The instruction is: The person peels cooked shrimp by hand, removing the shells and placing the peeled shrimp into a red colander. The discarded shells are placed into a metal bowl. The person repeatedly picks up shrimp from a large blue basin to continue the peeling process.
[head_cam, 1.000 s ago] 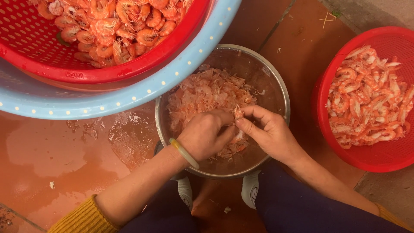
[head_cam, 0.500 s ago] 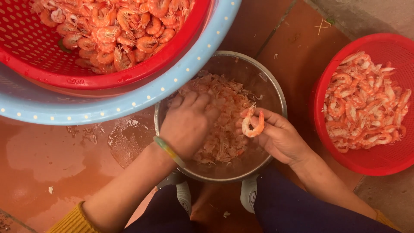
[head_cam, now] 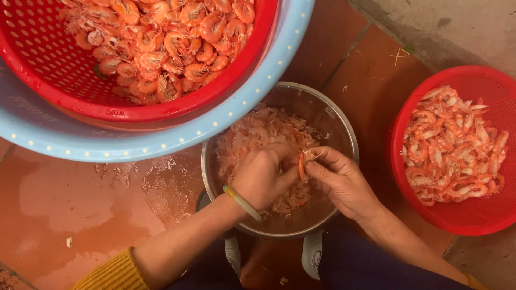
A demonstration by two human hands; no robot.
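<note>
Wet tile [head_cam: 70, 198], steel bowl [head_cam: 344, 129], curled shrimp [head_cam: 302, 164]

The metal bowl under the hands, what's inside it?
The metal bowl holds a heap of pale pink shrimp shells. The left hand and right hand, pinching one shrimp, cover the heap's near part.

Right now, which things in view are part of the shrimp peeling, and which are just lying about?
In use:
left hand
right hand
shrimp pinched between them
metal bowl of shells
red colander of whole shrimp
red basket of peeled shrimp

Lying about:
shell scraps on wet floor
straw bits
</note>
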